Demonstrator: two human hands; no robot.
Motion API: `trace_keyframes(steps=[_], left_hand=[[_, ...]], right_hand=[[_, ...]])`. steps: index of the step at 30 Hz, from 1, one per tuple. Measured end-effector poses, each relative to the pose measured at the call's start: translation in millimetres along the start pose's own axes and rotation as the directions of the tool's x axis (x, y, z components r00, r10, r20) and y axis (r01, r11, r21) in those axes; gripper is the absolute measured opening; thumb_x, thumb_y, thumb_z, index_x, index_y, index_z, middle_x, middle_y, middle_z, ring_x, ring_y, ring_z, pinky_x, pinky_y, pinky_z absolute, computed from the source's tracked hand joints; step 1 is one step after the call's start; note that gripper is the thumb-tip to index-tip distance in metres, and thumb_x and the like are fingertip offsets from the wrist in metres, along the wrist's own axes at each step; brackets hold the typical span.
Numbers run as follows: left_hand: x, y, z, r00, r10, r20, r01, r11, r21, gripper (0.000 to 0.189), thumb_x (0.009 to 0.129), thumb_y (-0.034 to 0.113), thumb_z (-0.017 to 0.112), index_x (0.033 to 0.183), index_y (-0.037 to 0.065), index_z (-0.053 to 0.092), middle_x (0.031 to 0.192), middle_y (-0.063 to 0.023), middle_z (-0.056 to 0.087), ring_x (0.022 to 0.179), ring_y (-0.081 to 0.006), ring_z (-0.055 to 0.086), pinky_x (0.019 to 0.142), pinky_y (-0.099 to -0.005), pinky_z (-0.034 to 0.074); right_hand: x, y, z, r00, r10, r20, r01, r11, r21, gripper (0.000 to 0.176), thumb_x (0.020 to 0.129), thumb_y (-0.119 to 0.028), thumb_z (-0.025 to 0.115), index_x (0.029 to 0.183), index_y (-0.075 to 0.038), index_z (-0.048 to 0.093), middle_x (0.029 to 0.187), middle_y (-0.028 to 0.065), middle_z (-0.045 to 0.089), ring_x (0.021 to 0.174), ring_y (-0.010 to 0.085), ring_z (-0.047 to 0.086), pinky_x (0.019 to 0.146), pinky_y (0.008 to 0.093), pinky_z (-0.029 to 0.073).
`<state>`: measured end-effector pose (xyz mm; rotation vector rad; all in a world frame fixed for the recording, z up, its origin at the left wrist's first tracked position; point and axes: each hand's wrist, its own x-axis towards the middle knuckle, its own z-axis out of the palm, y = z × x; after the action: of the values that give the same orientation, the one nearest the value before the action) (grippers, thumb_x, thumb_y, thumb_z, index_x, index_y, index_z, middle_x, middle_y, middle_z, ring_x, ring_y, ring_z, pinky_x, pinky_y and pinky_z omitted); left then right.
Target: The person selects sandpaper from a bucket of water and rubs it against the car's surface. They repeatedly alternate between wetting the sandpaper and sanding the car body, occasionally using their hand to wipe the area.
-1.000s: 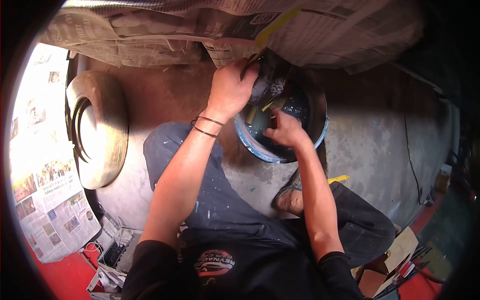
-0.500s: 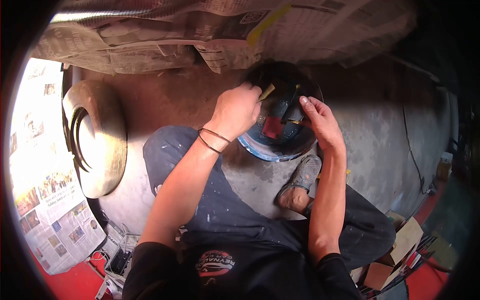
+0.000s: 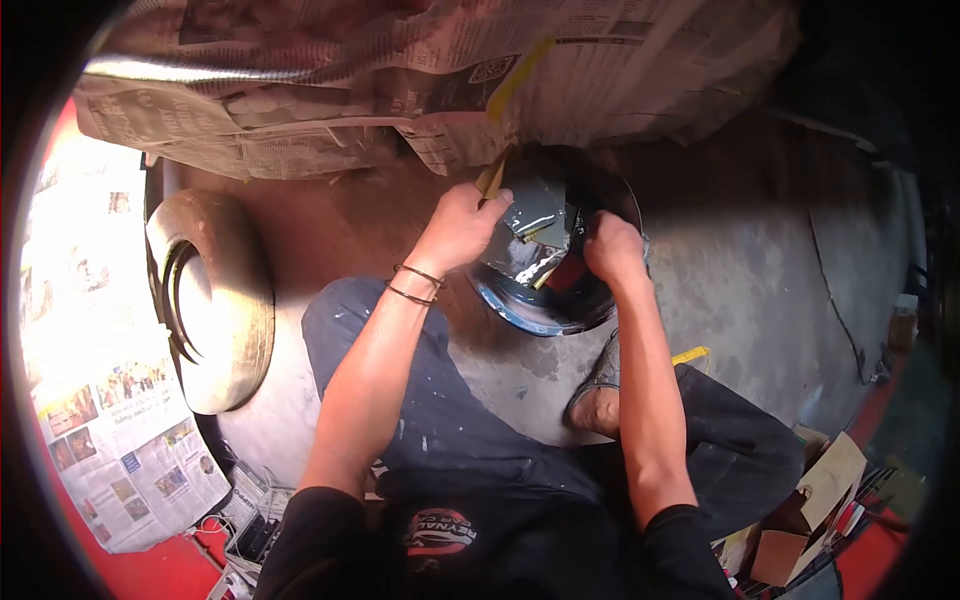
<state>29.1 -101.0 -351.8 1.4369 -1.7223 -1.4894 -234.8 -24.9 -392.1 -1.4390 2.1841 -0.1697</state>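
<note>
Around a thin tan strip (image 3: 492, 176) the fingers of my left hand (image 3: 462, 225) are closed, at the upper left of a dark round basin (image 3: 545, 322). My right hand (image 3: 613, 248) is curled over the basin's right side; what its fingers grip is hidden. Between my hands a grey flat piece with wet-looking highlights (image 3: 537, 205) shows in the basin. A dark red patch (image 3: 568, 272) lies just left of my right hand.
Newspaper sheets (image 3: 330, 85) cover the surface beyond the basin. A tyre (image 3: 245, 300) stands at the left beside more newspaper (image 3: 135, 450). My sandaled foot (image 3: 598, 400) is below the basin, near a yellow object (image 3: 690, 355). An open cardboard box (image 3: 830, 480) sits lower right.
The tan strip in my left hand now points up past the basin's rim. My right hand has turned and curled lower into the basin. A grey piece now shows between my hands.
</note>
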Motion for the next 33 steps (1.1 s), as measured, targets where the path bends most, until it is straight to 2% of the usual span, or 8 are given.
trace_keyframes(steps=[2, 9, 12, 13, 16, 19, 22, 33], left_hand=[[1.8, -6.7, -4.4, 0.995, -0.015, -0.096, 0.01, 0.999, -0.052, 0.051, 0.109, 0.036, 0.073, 0.083, -0.008, 0.068, 0.071, -0.0001, 0.061, 0.068, -0.0085, 0.054, 0.061, -0.0349, 0.045], [-9.2, 7.3, -26.3, 0.975, -0.005, -0.22, -0.001, 1.0, -0.025, 0.049, 0.104, 0.032, 0.075, 0.077, -0.009, 0.069, 0.067, -0.0009, 0.06, 0.067, -0.0093, 0.055, 0.061, -0.0347, 0.046], [-13.6, 20.4, -28.4, 0.97, 0.019, -0.243, -0.011, 0.999, 0.036, 0.056, 0.099, 0.039, 0.075, 0.085, -0.014, 0.068, 0.074, -0.0323, 0.065, 0.068, -0.0386, 0.069, 0.07, -0.0494, 0.054], [-15.7, 21.6, -29.2, 0.964, 0.029, -0.265, -0.02, 0.999, 0.036, 0.055, 0.099, 0.039, 0.075, 0.085, -0.014, 0.068, 0.075, -0.0329, 0.066, 0.07, -0.0396, 0.071, 0.071, -0.0492, 0.054], [-7.9, 22.8, -28.2, 0.942, 0.065, -0.328, -0.065, 0.998, 0.013, 0.052, 0.098, 0.037, 0.075, 0.087, -0.014, 0.07, 0.078, -0.0346, 0.068, 0.075, -0.0427, 0.075, 0.073, -0.0488, 0.056], [-6.6, 31.8, -28.2, 0.93, 0.08, -0.36, -0.087, 0.996, -0.003, 0.047, 0.096, 0.033, 0.074, 0.09, -0.014, 0.071, 0.082, -0.0349, 0.07, 0.081, -0.0446, 0.078, 0.075, -0.0482, 0.058], [-0.5, 28.9, -24.9, 0.9, 0.123, -0.419, -0.128, 0.992, 0.017, 0.044, 0.095, 0.031, 0.073, 0.092, -0.014, 0.072, 0.083, -0.0345, 0.071, 0.082, -0.0448, 0.078, 0.076, -0.0477, 0.058], [1.7, 30.8, -23.0, 0.893, 0.178, -0.413, -0.15, 0.984, 0.1, 0.04, 0.095, 0.028, 0.072, 0.096, -0.012, 0.073, 0.086, -0.0331, 0.073, 0.083, -0.0447, 0.078, 0.077, -0.0467, 0.058]], right_hand=[[17.5, -5.9, 28.5, 0.982, 0.111, 0.153, -0.069, 0.964, -0.257, 0.046, 0.098, -0.024, 0.075, 0.137, 0.0, 0.073, 0.129, 0.0279, 0.079, 0.124, 0.0452, 0.076, 0.109, 0.0516, 0.061], [51.7, -9.8, 100.0, 0.896, 0.013, 0.443, 0.136, 0.943, -0.303, 0.043, 0.089, -0.024, 0.08, 0.128, -0.007, 0.084, 0.135, 0.0182, 0.08, 0.129, 0.0382, 0.076, 0.11, 0.0471, 0.063], [51.8, -11.5, 77.2, 0.893, 0.045, 0.448, 0.147, 0.912, -0.383, 0.042, 0.087, -0.023, 0.08, 0.126, -0.008, 0.085, 0.135, 0.0189, 0.08, 0.128, 0.0365, 0.077, 0.107, 0.0464, 0.064], [47.4, -0.4, 76.9, 0.94, -0.027, 0.341, 0.149, 0.93, -0.337, 0.035, 0.083, -0.026, 0.083, 0.113, -0.007, 0.086, 0.119, 0.0216, 0.083, 0.118, 0.0397, 0.08, 0.101, 0.0485, 0.066], [24.3, -2.4, 14.3, 0.928, -0.214, 0.304, 0.29, 0.929, -0.231, 0.056, 0.082, -0.038, 0.093, 0.12, 0.0, 0.08, 0.115, 0.025, 0.082, 0.111, 0.0367, 0.081, 0.096, 0.0502, 0.064], [-5.4, -4.2, -51.5, 0.922, -0.193, 0.336, 0.161, 0.98, 0.12, 0.055, 0.088, -0.034, 0.094, 0.125, 0.002, 0.074, 0.109, 0.0162, 0.082, 0.101, 0.026, 0.079, 0.088, 0.0449, 0.065], [-24.3, -5.0, -79.9, 0.874, -0.164, 0.458, -0.157, 0.796, 0.584, 0.037, 0.095, -0.022, 0.089, 0.119, -0.001, 0.072, 0.099, 0.0063, 0.076, 0.091, 0.0209, 0.075, 0.079, 0.037, 0.064], [-34.7, 7.0, -92.3, 0.888, -0.225, 0.402, -0.201, 0.595, 0.778, 0.043, 0.099, -0.021, 0.089, 0.133, -0.003, 0.07, 0.098, -0.0011, 0.073, 0.092, 0.0096, 0.07, 0.082, 0.0297, 0.06]])
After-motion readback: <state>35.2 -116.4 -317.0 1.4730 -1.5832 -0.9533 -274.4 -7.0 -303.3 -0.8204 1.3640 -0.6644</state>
